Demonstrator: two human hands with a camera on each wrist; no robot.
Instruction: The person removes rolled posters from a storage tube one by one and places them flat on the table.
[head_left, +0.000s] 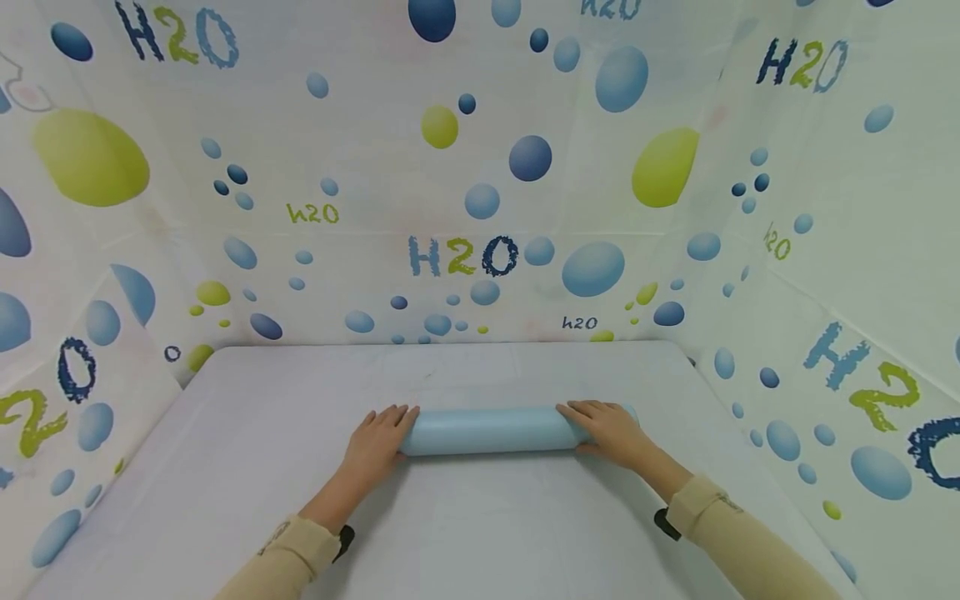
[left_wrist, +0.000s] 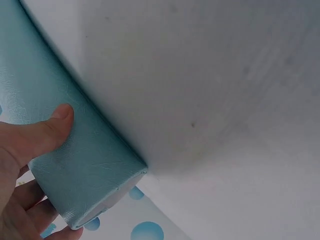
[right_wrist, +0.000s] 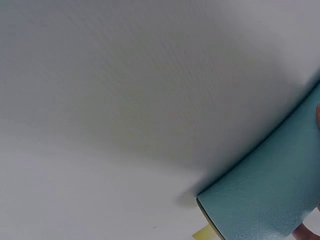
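Note:
A light blue roll (head_left: pixel 487 431) with a creased, leathery surface lies crosswise on the white table. My left hand (head_left: pixel 380 442) grips its left end. In the left wrist view, the thumb of that hand (left_wrist: pixel 42 137) presses the near side of the roll (left_wrist: pixel 95 170), while the fingers wrap round the far side, beside the end. Over at the right end, my right hand (head_left: pixel 611 433) holds the roll from above, thumb on the near side. The right wrist view shows the end of the roll (right_wrist: pixel 265 190), with only bits of the fingers (right_wrist: pixel 304 233) at the frame edge.
The white tabletop (head_left: pixel 487 525) reaches back to a white curtain (head_left: pixel 375 125) printed with blue and green bubbles and H2O lettering. More of this printed cloth hangs along both sides. Beige sleeves and black wrist straps (head_left: pixel 345 540) show on the forearms.

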